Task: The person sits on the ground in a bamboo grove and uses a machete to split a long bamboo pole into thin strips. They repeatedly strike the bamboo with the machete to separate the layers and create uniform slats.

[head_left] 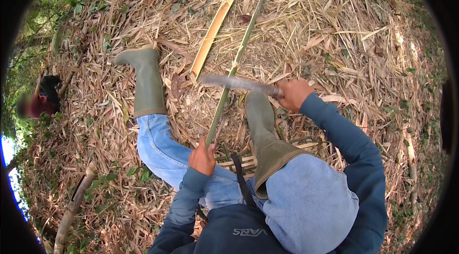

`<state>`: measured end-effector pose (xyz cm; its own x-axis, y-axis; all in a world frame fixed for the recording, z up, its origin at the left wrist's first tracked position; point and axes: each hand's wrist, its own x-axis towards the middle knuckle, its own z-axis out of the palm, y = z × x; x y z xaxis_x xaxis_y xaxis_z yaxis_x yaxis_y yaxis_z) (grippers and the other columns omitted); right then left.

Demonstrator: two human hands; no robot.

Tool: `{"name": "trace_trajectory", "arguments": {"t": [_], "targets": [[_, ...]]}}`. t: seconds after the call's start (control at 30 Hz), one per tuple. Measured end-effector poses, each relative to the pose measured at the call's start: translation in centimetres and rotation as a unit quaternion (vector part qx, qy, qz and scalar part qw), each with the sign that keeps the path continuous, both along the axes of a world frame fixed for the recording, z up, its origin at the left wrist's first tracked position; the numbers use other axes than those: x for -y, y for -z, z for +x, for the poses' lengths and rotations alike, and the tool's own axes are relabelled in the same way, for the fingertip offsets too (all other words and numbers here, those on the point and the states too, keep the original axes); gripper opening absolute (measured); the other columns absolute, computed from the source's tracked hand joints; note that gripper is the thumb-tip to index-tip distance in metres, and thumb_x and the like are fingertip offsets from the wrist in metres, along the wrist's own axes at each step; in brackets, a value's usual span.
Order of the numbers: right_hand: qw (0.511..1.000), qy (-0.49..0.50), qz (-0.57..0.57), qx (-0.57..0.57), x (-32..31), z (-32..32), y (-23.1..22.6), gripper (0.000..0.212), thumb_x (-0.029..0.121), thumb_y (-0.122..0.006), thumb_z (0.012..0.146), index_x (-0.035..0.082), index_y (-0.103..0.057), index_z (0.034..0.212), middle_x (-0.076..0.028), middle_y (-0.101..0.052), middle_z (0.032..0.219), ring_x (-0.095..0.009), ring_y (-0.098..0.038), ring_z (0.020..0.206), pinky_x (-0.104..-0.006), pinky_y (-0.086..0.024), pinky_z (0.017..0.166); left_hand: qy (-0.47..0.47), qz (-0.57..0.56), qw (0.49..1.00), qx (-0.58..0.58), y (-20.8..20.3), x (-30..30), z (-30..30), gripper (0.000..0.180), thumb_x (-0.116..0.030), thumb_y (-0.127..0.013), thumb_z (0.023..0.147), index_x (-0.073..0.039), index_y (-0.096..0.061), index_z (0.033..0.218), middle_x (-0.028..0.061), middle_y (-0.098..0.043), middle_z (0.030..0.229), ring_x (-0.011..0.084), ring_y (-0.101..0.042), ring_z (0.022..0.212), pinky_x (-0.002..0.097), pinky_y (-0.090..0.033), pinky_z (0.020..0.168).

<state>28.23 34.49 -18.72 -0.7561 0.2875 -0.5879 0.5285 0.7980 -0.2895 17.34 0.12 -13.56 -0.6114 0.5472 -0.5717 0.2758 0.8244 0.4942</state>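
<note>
Blue denim on the bent right knee (311,201) lies nearest the camera, at 5 o'clock. From left to right: another person (40,103) is at 9 o'clock, and a cut log (74,206) lies at 8 o'clock. At 7 o'clock, the left hand (202,158) grips the lower end of a green bamboo strip (221,105). The strip extends past centre to between 12 and 1 o'clock. At 12 o'clock, a split bamboo length (220,19) lies on the leaf litter (325,29), pale hollow face exposed. Just before 3 o'clock, the right hand (291,95) is closed around the handle of a knife (239,82); its blurred blade crosses the strip near a pale patch. Blade contact cannot be confirmed.

Status, by judgement: lengthwise splitting is done on both pieces. Working of the strip appears incomplete, since green surface covers much of its length. Whether the pale slats (246,160) at 6 o'clock are finished pieces cannot be determined.
</note>
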Motion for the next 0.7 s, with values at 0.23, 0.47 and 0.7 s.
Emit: {"name": "trace_trajectory", "arguments": {"t": [0.23,0.47,0.7], "targets": [[0.986,0.155,0.05,-0.022,-4.1,1.4,5.0,0.031,0.032,-0.065,0.079,0.009,-0.065,0.099,-0.02,-0.068,0.083,-0.04,-0.067,0.078,-0.0513,-0.054,0.075,0.019,-0.001,1.0,0.009,-3.4,3.6,0.6,0.02,-0.015,-0.054,0.094,-0.004,-0.05,0.11,0.0273,-0.06,0.075,0.0504,-0.057,0.071,0.0565,-0.042,0.062],[0.978,0.202,0.02,-0.038,-5.6,1.2,7.2,0.027,0.031,-0.066,0.078,0.008,-0.066,0.091,-0.022,-0.067,0.08,-0.04,-0.066,0.082,-0.0498,-0.053,0.076,0.02,-0.066,0.997,0.02,-7.1,9.4,1.6,0.022,-0.016,-0.054,0.094,-0.004,-0.051,0.112,0.0266,-0.06,0.072,0.048,-0.058,0.068,0.0533,-0.043,0.059],[0.994,0.113,-0.005,-0.005,-5.6,-0.1,6.6,0.025,0.027,-0.06,0.083,0.008,-0.07,0.094,-0.025,-0.068,0.086,-0.04,-0.066,0.083,-0.0487,-0.053,0.077,0.005,-0.128,0.991,0.051,-10.2,14.9,1.4,0.024,-0.018,-0.055,0.094,-0.005,-0.053,0.114,0.0219,-0.061,0.07,0.0426,-0.06,0.066,0.0491,-0.045,0.056]]}}
